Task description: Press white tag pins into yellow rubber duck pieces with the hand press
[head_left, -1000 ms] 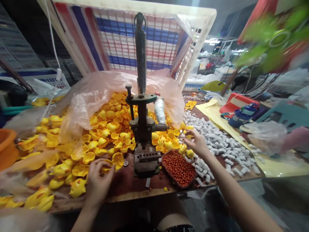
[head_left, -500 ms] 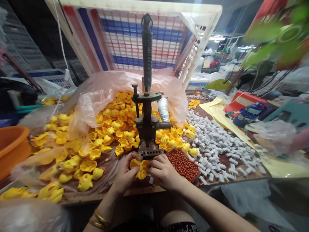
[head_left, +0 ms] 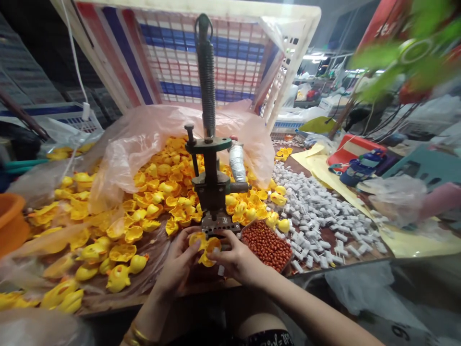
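Observation:
In front of the press, both my hands hold an opened yellow plastic duck shell [head_left: 206,258]; its hollow insides face up. My left hand [head_left: 180,254] pinches the left part between thumb and fingers. My right hand [head_left: 236,255] grips the right part, its thumb at the edge; a pale spot shows inside the shell there, too small to name. Just behind my fingers stands a dark hand press [head_left: 212,190] with a row of holes in its base. A small grey block [head_left: 221,270] with a pin lies under the shell, near my right hand.
Yellow duck shells [head_left: 153,192] are heaped left and behind, partly under a clear plastic bag [head_left: 118,139]. A tray of red-brown beads [head_left: 268,245] stands at right, beside many loose grey blocks [head_left: 320,216]. An orange tub [head_left: 10,223] sits far left; a green fan [head_left: 414,53] is upper right.
The view has shifted slightly, so the scene sits further left. The duck shell has turned in my hands and its inside shows more. My right fingers have moved further over its right part.

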The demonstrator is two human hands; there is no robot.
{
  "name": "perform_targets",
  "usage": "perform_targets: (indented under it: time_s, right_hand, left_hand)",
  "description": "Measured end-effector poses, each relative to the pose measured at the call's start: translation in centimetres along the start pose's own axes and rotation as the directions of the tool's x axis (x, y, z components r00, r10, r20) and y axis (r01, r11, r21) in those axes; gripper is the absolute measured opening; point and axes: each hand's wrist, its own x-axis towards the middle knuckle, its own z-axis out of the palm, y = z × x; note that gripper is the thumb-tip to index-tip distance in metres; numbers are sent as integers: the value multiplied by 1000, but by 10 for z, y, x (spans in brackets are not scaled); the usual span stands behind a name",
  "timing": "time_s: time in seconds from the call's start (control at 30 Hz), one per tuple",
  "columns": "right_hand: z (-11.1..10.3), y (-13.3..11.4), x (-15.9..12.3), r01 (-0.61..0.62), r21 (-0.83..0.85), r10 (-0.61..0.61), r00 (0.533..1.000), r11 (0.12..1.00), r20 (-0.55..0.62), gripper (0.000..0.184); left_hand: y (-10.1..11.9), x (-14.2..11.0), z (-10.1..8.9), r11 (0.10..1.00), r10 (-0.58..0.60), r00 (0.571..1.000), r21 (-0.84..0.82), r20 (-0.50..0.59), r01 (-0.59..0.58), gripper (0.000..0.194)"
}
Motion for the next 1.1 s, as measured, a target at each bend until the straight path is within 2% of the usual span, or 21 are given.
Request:
perform_targets:
  time_s: [0.07, 0.17, 0.2, 0.27, 0.33, 0.4, 0.5, 0.6, 0.7, 0.77, 0.83, 0.97, 1.1]
  right_hand:
    - [-5, -1, 0, 57, 15, -56, 997, 998, -60, 22]
    - [-23, 0, -1, 64, 31, -59, 990, 997, -130, 18]
    - [-31, 2, -1, 16, 4, -15, 992, 1000, -124, 16]
    - [-49, 12, -2, -140, -165, 123, 986, 976, -112, 15]
    - [-64, 26, -5, -285, -410, 276, 958, 867, -81, 19]
    - [-71, 41, -9, -313, -579, 383, 924, 752, -2, 20]
    - [-70, 52, -13, -319, -635, 439, 898, 704, 36, 17]
    - [-65, 43, -10, -377, -471, 400, 915, 797, -54, 11]
    - [-56, 22, 1, -338, -81, 330, 939, 938, -101, 7]
    - [-44, 9, 9, -280, 162, 298, 950, 946, -98, 8]
    - [-29, -1, 16, -257, 318, 299, 950, 913, -90, 11]
    - [-7, -6, 20, -257, 456, 342, 933, 852, -112, 11]
    - [-2, -4, 20, -227, 434, 322, 933, 872, -158, 12]
  left_hand:
    - [-12, -5, 4, 998, 68, 998, 13, -1, -68, 50]
    - [-31, -7, 7, 987, 105, 994, 118, 43, -109, 40]
    - [-36, -7, 6, 989, 89, 996, 116, 11, -90, 36]
    - [-40, -4, 3, 997, 54, 991, 63, -119, -47, 39]
    - [-39, 0, -1, 1000, 13, 974, 2, -228, -13, 45]
    - [-36, 4, -4, 999, -29, 966, -34, -256, 21, 48]
    - [-32, 7, -3, 998, -48, 965, -60, -259, 34, 47]
    - [-30, 8, 2, 992, -68, 961, -124, -268, 35, 45]
    - [-27, 7, 9, 969, -126, 964, -236, -235, 69, 42]
    - [-24, 6, 13, 956, -134, 972, -285, -194, 75, 39]
    - [-22, 5, 16, 946, -133, 979, -313, -155, 79, 36]
    - [-20, 4, 14, 933, -145, 980, -349, -135, 90, 33]
    - [-21, 4, 10, 920, -159, 979, -380, -128, 100, 33]
